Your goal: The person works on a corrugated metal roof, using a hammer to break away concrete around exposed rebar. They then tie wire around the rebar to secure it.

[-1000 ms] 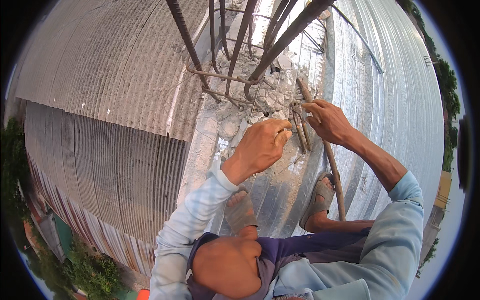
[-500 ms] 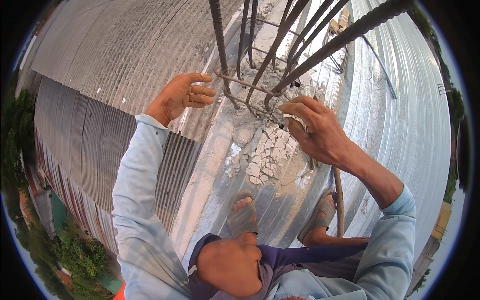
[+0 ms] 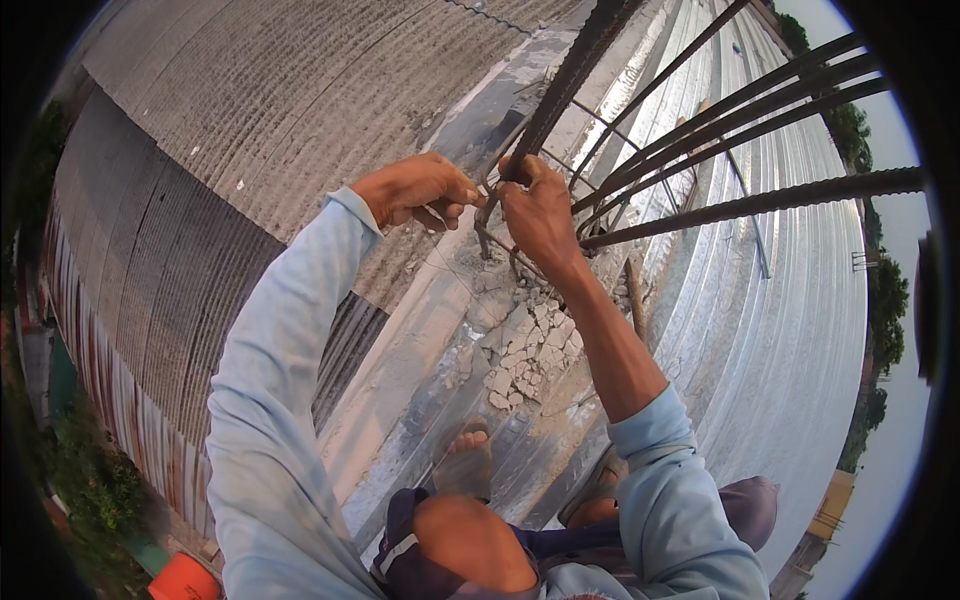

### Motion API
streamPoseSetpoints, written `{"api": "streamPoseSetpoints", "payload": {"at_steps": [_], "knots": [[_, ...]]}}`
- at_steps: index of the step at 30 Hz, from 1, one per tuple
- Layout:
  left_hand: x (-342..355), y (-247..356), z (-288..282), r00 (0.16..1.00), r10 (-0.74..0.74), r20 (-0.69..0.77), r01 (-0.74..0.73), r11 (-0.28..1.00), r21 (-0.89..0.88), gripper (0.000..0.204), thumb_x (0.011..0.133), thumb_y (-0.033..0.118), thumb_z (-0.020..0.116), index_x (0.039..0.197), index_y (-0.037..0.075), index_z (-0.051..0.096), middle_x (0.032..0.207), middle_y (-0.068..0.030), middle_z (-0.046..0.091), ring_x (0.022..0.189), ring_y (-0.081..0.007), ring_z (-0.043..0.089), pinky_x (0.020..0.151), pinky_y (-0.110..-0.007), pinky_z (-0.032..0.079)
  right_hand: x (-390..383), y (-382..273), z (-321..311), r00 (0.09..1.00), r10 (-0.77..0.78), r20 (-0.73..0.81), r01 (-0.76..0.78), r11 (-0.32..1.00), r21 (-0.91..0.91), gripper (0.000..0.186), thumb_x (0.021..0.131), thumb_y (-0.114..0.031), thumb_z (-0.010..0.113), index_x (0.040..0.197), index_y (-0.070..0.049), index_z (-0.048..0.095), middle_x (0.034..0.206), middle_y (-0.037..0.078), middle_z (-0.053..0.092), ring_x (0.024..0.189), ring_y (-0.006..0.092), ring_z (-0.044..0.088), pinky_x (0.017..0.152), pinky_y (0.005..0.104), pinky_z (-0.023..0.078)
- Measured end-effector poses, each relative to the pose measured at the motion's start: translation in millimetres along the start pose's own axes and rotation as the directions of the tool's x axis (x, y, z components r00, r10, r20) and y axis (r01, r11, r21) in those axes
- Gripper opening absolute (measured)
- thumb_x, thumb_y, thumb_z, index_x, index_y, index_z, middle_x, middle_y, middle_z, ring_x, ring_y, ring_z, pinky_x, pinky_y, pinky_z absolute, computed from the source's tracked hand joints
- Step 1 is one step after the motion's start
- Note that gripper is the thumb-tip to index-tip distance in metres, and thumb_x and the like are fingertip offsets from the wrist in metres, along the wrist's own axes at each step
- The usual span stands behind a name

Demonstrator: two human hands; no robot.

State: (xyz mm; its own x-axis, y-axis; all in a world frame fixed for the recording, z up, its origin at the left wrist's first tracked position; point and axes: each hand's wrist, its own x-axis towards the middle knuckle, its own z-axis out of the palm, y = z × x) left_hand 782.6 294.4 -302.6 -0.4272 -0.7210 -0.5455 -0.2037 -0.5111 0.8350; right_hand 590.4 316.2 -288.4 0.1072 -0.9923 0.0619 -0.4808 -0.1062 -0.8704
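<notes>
Rebar (image 3: 575, 75) slants up, rightward, between left hand (image 3: 422, 190) and right hand (image 3: 542, 215); what either grip holds, I cannot tell.

I note one wide fisheye view, worn on the person's head and facing steeply down past the knee (image 3: 475, 545) to the left hand (image 3: 425, 190) and right hand (image 3: 540, 218), close in front. Metal roofing (image 3: 770, 390) bows toward the dark rim.
</notes>
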Motion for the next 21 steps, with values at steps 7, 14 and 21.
{"api": "streamPoseSetpoints", "payload": {"at_steps": [7,14,21], "knots": [[22,19,-30,0.984,-0.018,0.176,0.013,1.000,0.028,0.023,0.094,0.014,0.056,0.101,-0.004,0.068,0.065,0.0038,0.051,0.046,-0.0048,0.032,0.042,-0.025,0.024,11,6,-2,0.997,0.039,0.072,-0.038,0.999,-0.008,0.021,0.087,-0.007,0.062,0.104,0.003,0.067,0.083,0.013,0.067,0.074,0.0182,0.065,0.070,0.0356,0.052],[23,39,-25,0.996,-0.059,0.061,0.054,0.995,0.088,0.022,0.092,0.017,0.056,0.088,0.000,0.069,0.061,0.0066,0.042,0.048,-0.0037,0.026,0.044,-0.023,0.020,13,9,13,0.995,0.050,-0.081,-0.044,0.996,0.082,0.011,0.083,-0.004,0.066,0.091,0.003,0.068,0.073,0.011,0.067,0.065,0.0179,0.065,0.063,0.0347,0.053],[10,39,-18,0.996,-0.063,-0.062,0.069,0.991,0.110,0.019,0.089,0.016,0.059,0.083,0.001,0.068,0.060,0.0056,0.043,0.048,-0.0039,0.029,0.042,-0.024,0.023,13,9,18,0.995,-0.022,-0.098,0.029,0.997,0.069,0.014,0.083,-0.001,0.067,0.096,0.002,0.067,0.082,0.014,0.071,0.075,0.0191,0.069,0.071,0.0342,0.054]]}}
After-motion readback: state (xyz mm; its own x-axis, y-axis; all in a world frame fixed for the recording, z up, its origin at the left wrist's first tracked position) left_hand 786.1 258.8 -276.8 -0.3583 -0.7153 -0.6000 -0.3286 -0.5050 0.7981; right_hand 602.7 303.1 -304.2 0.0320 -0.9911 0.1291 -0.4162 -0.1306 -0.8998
